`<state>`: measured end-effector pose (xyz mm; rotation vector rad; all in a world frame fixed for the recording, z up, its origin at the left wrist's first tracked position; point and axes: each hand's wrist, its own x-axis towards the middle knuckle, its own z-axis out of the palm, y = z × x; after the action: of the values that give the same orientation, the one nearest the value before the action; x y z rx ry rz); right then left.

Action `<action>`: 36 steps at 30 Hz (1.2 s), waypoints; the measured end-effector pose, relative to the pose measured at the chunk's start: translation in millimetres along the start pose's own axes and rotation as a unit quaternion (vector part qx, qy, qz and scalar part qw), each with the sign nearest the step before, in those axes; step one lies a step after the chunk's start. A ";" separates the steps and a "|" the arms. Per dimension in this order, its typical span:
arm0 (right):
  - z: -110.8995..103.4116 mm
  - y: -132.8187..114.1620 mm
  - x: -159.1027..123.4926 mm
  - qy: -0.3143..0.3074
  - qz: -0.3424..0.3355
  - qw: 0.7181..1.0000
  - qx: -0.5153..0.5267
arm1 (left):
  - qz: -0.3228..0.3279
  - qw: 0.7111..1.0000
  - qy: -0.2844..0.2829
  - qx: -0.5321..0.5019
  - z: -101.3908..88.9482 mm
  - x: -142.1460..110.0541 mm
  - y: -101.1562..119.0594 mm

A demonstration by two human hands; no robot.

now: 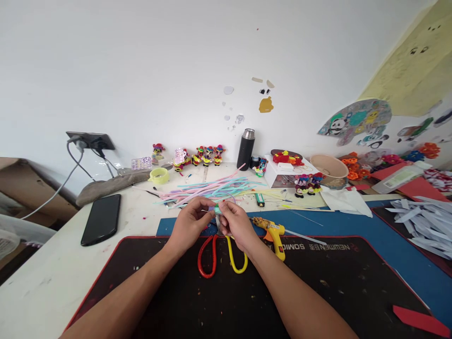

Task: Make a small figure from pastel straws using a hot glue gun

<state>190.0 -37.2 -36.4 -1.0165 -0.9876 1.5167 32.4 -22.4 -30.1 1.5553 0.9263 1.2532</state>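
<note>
Two hands of ours meet in front of us, with a small mint-and-lavender piece (pixel 216 208) caught between their fingertips. Its lavender end lies against the thumb and forefinger of our left hand (pixel 192 219), which is closed to a narrow pinch. Its mint end touches the thumb of our right hand (pixel 236 223), pinched just as narrowly, with the other fingers curled under. We see the piece held up off the table, in the little gap where the two hands nearly touch.

It looks short and slim, pale in colour, and our fingers cover much of it, so we cannot tell its full shape. A thin lavender strand (pixel 229 193) arcs up beside it and bends down behind our right hand.

Below our hands we have a tool with one red and one yellow handle (pixel 214 259), its two loops spread apart on the black mat (pixel 141 292). A yellow glue gun (pixel 278 233) lies just right of our right hand. Beyond our fingers are a loose heap of pastel stems (pixel 197 190), pink, lavender and mint, and a green lighter (pixel 260 200) near its right end.
</note>
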 end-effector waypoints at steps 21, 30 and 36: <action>-0.7 -0.3 -0.8 0.006 -0.003 1.000 -0.017 | 0.016 0.999 0.004 0.039 -0.4 -1.5 2.4; 1.9 0.1 -0.9 0.016 -0.001 1.000 -0.004 | 0.009 0.999 0.009 0.044 -0.1 -0.8 1.5; 1.6 -0.7 -0.4 0.022 -0.021 0.999 -0.013 | -0.007 0.999 0.011 0.034 -0.2 -0.9 2.4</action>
<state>188.8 -37.7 -35.2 -1.0366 -0.9933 1.4457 32.1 -23.9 -28.1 1.5886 1.0018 1.2426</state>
